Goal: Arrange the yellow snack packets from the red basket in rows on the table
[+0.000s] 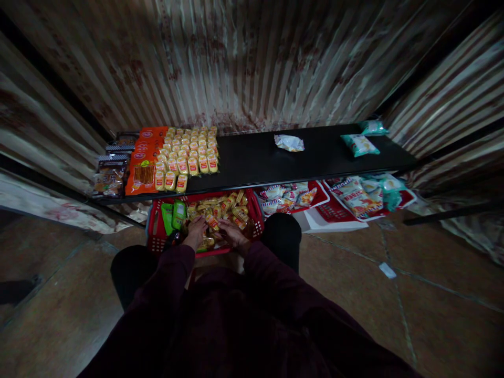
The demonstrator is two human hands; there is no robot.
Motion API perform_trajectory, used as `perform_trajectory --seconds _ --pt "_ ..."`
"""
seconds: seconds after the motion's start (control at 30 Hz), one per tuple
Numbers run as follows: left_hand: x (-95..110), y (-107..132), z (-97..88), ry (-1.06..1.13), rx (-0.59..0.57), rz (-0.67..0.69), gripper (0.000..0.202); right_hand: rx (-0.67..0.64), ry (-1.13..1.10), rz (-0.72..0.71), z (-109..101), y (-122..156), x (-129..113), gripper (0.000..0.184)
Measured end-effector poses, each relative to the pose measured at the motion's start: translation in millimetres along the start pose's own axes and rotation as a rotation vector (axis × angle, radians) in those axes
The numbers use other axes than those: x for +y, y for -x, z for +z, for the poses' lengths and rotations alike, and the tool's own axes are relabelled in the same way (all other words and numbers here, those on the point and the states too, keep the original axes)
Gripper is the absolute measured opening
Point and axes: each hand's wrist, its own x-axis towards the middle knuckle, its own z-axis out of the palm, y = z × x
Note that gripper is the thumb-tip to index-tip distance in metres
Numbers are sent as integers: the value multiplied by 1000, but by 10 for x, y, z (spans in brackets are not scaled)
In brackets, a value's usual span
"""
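A red plastic basket (258, 223) stands on the floor under a black shelf (255, 157), filled with several small yellow snack packets (222, 207) and two green packets (173, 215). My left hand (196, 232) reaches into the basket, fingers curled down on the yellow packets. My right hand (232, 233) lies beside it in the basket, fingers closed round a yellow packet. Rows of the same yellow packets (189, 155) lie on the shelf's left part.
Orange packs (144, 163) and dark packs (110, 176) sit at the shelf's left end. A white bag (289, 143) and teal bags (360, 144) lie farther right. More red baskets (338, 202) of snack bags stand below. Corrugated metal walls surround the spot.
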Motion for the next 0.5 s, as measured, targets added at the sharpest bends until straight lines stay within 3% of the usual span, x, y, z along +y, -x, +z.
perform_trajectory --seconds 0.2,0.5 --pt "5 -3 19 19 1 4 12 -55 10 -13 -2 27 -6 36" --pt "-6 -85 31 6 -35 29 10 -93 -56 -2 -33 2 -3 36"
